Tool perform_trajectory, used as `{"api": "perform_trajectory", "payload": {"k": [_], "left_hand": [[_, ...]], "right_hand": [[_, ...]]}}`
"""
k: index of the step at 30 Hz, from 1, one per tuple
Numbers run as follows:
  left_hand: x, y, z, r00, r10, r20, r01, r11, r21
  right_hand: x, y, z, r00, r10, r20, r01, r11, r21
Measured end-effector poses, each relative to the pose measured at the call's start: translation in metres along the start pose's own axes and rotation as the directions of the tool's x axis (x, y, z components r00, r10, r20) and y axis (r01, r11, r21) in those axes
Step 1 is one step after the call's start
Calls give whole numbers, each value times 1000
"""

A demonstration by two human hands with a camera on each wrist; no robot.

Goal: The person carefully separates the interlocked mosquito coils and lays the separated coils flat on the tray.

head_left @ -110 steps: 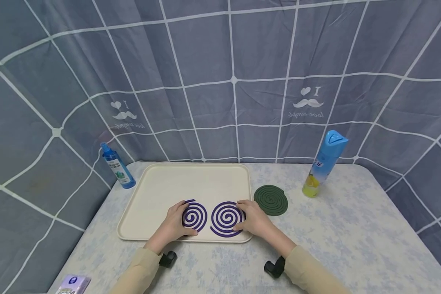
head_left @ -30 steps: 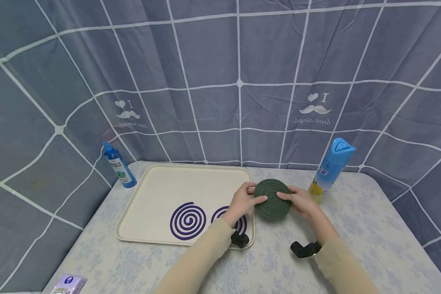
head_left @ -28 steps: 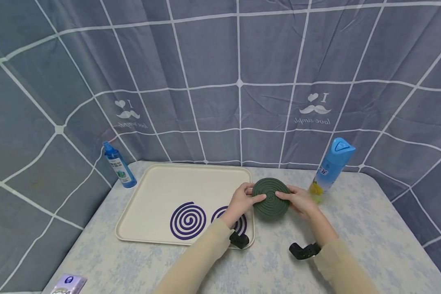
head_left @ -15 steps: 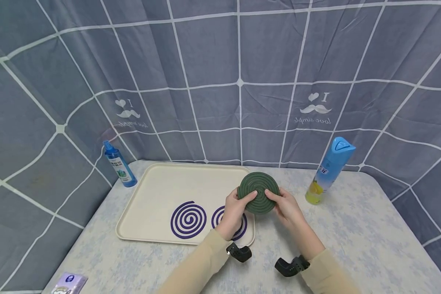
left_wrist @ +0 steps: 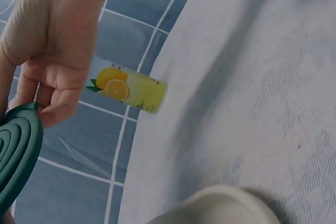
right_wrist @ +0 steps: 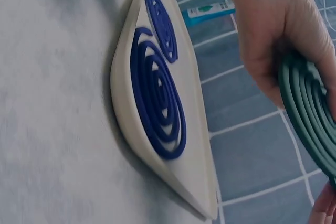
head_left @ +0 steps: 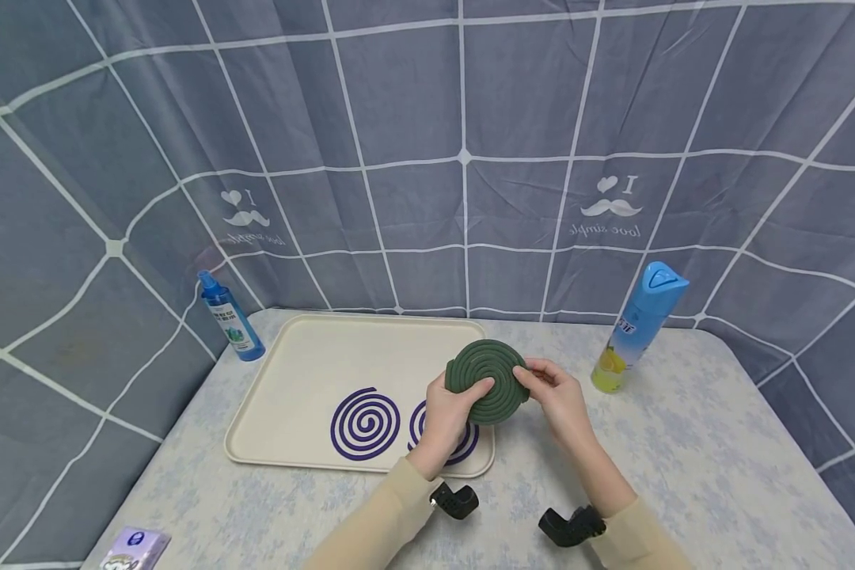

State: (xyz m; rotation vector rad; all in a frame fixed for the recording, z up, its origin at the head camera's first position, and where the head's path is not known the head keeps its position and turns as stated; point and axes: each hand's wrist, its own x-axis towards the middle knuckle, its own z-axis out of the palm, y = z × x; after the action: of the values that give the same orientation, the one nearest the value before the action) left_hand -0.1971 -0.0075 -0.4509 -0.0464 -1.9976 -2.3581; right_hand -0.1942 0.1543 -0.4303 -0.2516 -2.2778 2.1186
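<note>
A dark green mosquito coil (head_left: 490,372), tightly wound, is held up over the tray's right edge. My left hand (head_left: 443,416) grips its left side, thumb across the top face. On the opposite side my right hand (head_left: 560,402) pinches the rim between thumb and fingers. The left wrist view catches the right hand (left_wrist: 55,51) at the coil's edge (left_wrist: 23,150), and the right wrist view shows the left hand (right_wrist: 278,30) on it. Two purple mosquito coils lie on the cream tray (head_left: 356,348): the left coil (head_left: 365,424) shows whole, the right coil (head_left: 465,451) is partly hidden by my left hand.
A blue spray can (head_left: 637,328) with a lemon print stands right of the tray, and a blue bottle (head_left: 231,321) stands at its left. A purple packet (head_left: 137,548) lies at the table's front left. A grey checked curtain (head_left: 413,206) hangs behind.
The green coil, earlier flat on the table, is now lifted and has moved left toward me in both hands. Before that, both hands were at the purple coils.
</note>
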Motion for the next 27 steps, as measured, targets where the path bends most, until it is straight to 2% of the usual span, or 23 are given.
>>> {"api": "perform_trajectory", "payload": {"k": [3,7,10,20,24,27], "left_hand": [[-1,1,-3,1000,24,11,-24,999,47],[-2,2,-7,999,38,14,-39,992,124],[-3,2,-9,998,52,22,-55,984,167],[-7,6,-16,996,66,59,-78,971,225],[-9,11,-19,992,97,83,-116,955,272],[-12,17,-20,984,145,99,-169,936,309]], "right_hand": [[-2,0,-3,999,-44,-32,41,995,-96],[-5,1,-5,996,-78,-41,70,983,-171],[-8,1,-6,995,-91,-36,83,979,-185],[-15,-1,-7,993,-119,-22,111,967,-229],[-21,-3,-7,987,-157,-28,144,954,-261],[-27,-4,-8,974,-223,-37,204,936,-288]]}}
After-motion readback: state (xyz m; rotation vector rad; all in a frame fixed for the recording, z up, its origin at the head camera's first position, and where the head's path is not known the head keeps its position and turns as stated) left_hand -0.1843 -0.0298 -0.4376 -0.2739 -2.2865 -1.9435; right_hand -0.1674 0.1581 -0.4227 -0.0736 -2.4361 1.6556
